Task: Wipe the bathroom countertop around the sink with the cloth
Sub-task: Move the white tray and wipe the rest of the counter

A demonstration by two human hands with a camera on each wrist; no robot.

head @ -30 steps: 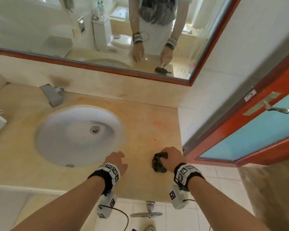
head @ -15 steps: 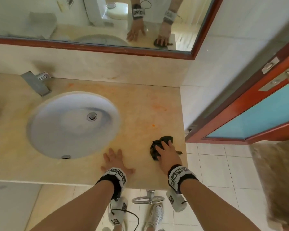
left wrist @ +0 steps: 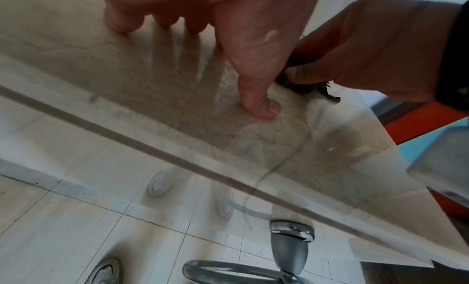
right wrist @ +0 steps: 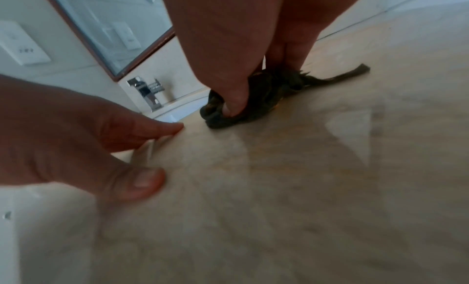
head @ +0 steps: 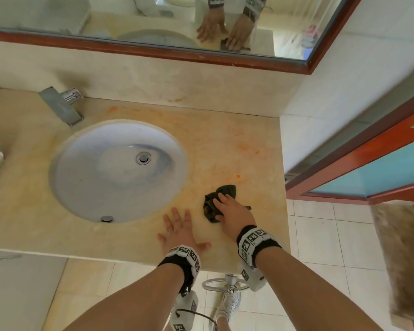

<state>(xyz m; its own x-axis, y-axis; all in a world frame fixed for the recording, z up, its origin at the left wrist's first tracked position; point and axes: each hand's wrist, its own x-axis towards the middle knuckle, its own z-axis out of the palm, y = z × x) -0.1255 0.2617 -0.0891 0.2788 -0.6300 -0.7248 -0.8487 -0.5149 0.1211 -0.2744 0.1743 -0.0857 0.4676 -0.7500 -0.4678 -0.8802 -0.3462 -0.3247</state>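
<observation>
on the stained beige countertop [head: 237,151], beside the sink [head: 117,170], a cloth [head: 215,199].

Bathroom, domestic or hotel kind. Round white undermount sink [head: 117,170] with chrome drain set into beige marble-look table [head: 225,149]; square chrome tap [head: 62,105] behind basin. Wide wall mirror in reddish-brown wooden frame [head: 153,50] above, white toilet [head: 151,4] reflected in it. Pale square floor tiles [head: 320,235] below. Red-framed door with blue frosted panel [head: 378,173] at right. White wall switch plate [right wrist: 20,43] beside mirror.
</observation>
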